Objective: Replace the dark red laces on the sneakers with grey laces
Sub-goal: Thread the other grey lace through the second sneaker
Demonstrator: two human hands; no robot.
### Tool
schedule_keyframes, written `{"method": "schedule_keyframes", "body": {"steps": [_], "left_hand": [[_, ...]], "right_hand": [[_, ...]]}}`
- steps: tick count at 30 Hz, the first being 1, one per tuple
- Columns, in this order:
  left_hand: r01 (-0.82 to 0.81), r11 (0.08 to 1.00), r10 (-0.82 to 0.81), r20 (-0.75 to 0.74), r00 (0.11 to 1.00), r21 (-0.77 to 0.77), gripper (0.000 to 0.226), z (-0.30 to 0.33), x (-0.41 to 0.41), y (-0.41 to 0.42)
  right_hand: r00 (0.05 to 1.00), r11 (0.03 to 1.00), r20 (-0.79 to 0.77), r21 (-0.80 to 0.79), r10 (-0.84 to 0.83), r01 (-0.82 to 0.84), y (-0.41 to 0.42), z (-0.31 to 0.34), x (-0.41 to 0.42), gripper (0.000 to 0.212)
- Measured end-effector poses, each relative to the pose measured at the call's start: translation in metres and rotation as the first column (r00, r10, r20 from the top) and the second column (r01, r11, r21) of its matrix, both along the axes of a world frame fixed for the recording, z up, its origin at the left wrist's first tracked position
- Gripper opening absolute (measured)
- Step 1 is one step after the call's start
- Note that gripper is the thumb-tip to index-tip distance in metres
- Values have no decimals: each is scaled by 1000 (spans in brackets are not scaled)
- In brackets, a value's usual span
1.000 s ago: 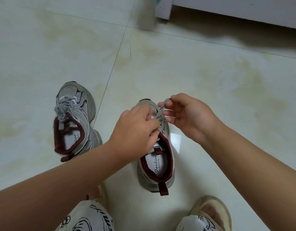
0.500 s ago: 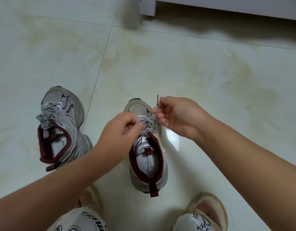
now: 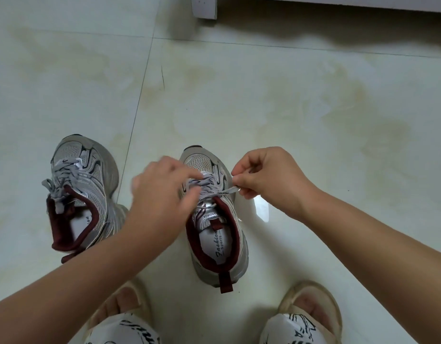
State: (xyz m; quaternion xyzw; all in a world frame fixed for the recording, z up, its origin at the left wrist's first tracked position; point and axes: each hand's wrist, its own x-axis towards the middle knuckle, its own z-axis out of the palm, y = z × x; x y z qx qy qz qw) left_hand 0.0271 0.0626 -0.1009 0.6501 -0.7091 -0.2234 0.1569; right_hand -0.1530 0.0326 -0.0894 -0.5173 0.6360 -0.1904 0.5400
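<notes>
- Seen from above, a person squats on a pale glossy tiled floor (image 3: 289,108), both bare arms reaching forward to a pair of shoes.
- The grey mesh sneaker with dark red lining (image 3: 215,219) stands upright at the centre of view, toe toward twelve o'clock, heel toward the person.
- Grey laces with dark flecks (image 3: 209,186) already cross its eyelets; no dark red lace shows anywhere in view.
- The right hand (image 3: 266,180), at three o'clock of the sneaker, pinches one lace end between thumb and forefinger, drawing it out sideways, probably to take up slack.
- The left hand (image 3: 162,194), blurred, covers the sneaker's nine o'clock side. Its fingers curl over the lacing; whether it grips the other lace end I cannot tell.
- This looks like tightening or the start of tying, so the task seems nearly finished.
- A second matching grey sneaker (image 3: 80,194) stands at nine o'clock, apart from the first, already wearing grey laces with loose ends.
- Two feet in beige open slippers (image 3: 311,306) sit at six o'clock, just behind the centre sneaker's heel.
- Open floor spreads from twelve to three o'clock, giving the right hand room to pull outward.
- A white furniture base (image 3: 338,2) runs along the far edge at twelve to one o'clock, well apart.
</notes>
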Motion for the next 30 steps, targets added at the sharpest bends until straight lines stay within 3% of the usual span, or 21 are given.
{"method": "schedule_keyframes", "body": {"steps": [3,6,10,12,14,15,18,20,22,24,30], "left_hand": [[202,969,-216,96,972,141,22,-5,-20,-9],[177,964,-171,-45,984,200,13,-6,-26,-18],[123,965,-89,-152,984,232,17,-2,-26,-18],[72,980,-47,-138,989,184,24,-2,-28,-15],[-14,997,16,-33,999,70,30,-4,-29,-10],[-35,999,35,21,999,13,33,-5,-29,-7],[15,998,-4,177,984,-61,48,-9,-32,4],[29,999,-36,249,968,33,51,-12,-36,8],[-20,986,-17,224,975,165,43,-13,-38,8],[-44,968,10,140,990,248,40,-13,-37,8],[-33,936,52,-45,998,351,36,-13,-30,8]], "right_hand": [[999,998,24,-40,48,-47,-1,6,-1,8],[968,975,-162,-85,191,-206,-1,7,-5,4],[663,787,-608,-98,437,-609,6,2,-3,17],[552,690,-714,-133,431,-712,10,-4,-1,18],[512,677,-753,-122,414,-726,12,-7,0,20],[550,723,-727,-107,412,-682,12,-7,0,21],[848,932,-428,-38,312,-361,11,-7,-3,14],[969,984,-173,56,179,-172,11,-7,-3,12],[997,986,10,146,82,-82,13,-6,-2,15],[995,980,96,192,38,-55,13,-7,-1,13],[993,977,74,185,95,-108,12,-10,-4,11]]}}
